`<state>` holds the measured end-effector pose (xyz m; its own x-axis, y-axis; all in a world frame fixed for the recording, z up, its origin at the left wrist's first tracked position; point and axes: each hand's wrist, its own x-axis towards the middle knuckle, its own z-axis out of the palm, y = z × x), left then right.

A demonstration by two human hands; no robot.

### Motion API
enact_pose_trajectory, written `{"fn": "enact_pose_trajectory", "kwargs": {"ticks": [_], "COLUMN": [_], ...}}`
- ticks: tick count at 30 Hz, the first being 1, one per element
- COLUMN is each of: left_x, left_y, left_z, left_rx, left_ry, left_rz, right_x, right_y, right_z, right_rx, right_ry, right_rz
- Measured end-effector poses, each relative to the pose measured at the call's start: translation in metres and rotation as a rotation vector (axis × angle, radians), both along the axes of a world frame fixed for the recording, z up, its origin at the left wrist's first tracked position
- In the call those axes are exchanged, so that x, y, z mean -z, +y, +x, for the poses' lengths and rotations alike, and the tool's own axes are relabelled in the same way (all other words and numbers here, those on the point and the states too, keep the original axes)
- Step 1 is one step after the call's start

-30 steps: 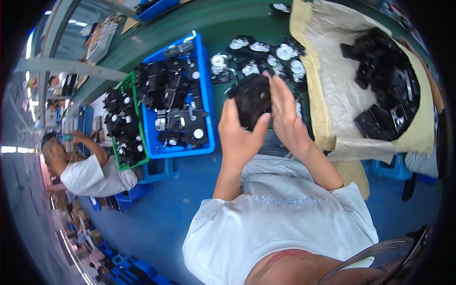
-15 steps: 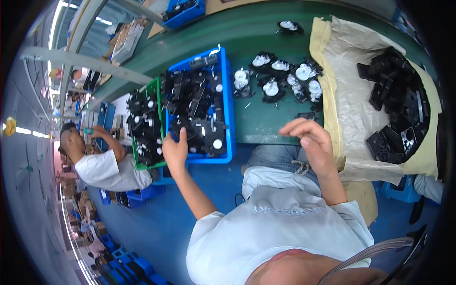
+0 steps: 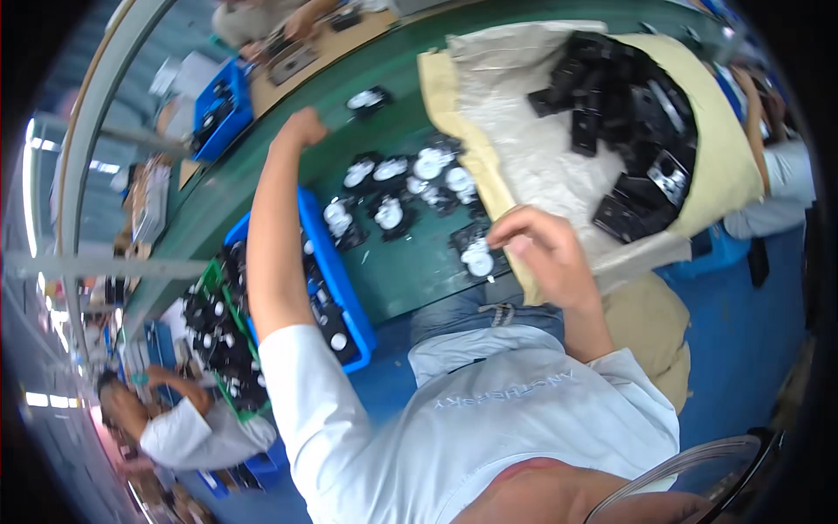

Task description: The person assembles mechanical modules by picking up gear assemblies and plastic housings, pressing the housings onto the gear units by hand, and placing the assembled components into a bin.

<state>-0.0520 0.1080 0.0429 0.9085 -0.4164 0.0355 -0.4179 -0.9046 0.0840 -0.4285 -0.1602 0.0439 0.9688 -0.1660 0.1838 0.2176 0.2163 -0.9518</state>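
My left hand (image 3: 301,129) is stretched far forward over the green workbench, beside a lone black part with white gears (image 3: 368,100). Its fingers are bent and blurred, so whether they hold anything cannot be made out. My right hand (image 3: 548,255) hovers at the bench's near side with fingers loosely curved and thumb apart, nothing visible in it. Just left of its fingertips lies another black mechanism with white gears (image 3: 477,255). Several more such mechanisms (image 3: 388,211) sit in a loose group mid-bench. My left forearm partly hides a blue bin (image 3: 356,336) of black parts.
A green bin (image 3: 249,345) of similar parts stands left of the blue one. On the right, a yellowish sack (image 3: 449,96) lies open with black housings inside. A smaller blue bin (image 3: 234,113) is at the far left. Co-workers sit left, across and right.
My left hand has left the blue bin and reached far forward over the bench. The view has swung rightward. My right hand stays low, its fingers now near a gear mechanism.
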Motion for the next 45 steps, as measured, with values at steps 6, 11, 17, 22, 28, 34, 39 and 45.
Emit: {"fn": "enact_pose_trajectory", "kwargs": {"ticks": [6, 11, 17, 22, 28, 34, 39, 45], "left_x": [0.119, 0.118, 0.055, -0.013, -0.077, -0.056, -0.01, 0.037], "left_y": [-0.014, -0.043, -0.08, -0.106, -0.122, -0.121, -0.125, -0.113], "left_z": [0.077, 0.059, 0.042, -0.018, -0.142, -0.235, -0.283, -0.307], "left_rx": [-0.178, -0.184, -0.08, -0.003, -0.061, -0.049, -0.083, 0.034], "left_ry": [0.181, 0.028, -0.239, -0.393, -0.436, -0.472, -0.239, -0.163], "left_rz": [0.082, -0.004, 0.083, -0.105, -0.757, -1.455, -1.838, -1.974], "right_x": [-0.001, 0.014, 0.051, 0.081, 0.056, 0.037, 0.047, 0.057], "right_y": [-0.05, -0.112, -0.136, -0.141, -0.135, -0.114, -0.076, -0.018], "right_z": [-0.021, -0.044, -0.023, 0.005, 0.009, 0.022, 0.027, 0.02], "right_rx": [0.394, 0.579, 0.394, 0.285, 0.198, 0.327, 0.095, 0.028], "right_ry": [-0.052, 0.397, 0.327, 0.382, 0.258, 0.531, 0.168, 0.121], "right_rz": [-0.811, -1.493, -2.025, -2.237, -2.04, -0.696, 0.631, 0.949]}}
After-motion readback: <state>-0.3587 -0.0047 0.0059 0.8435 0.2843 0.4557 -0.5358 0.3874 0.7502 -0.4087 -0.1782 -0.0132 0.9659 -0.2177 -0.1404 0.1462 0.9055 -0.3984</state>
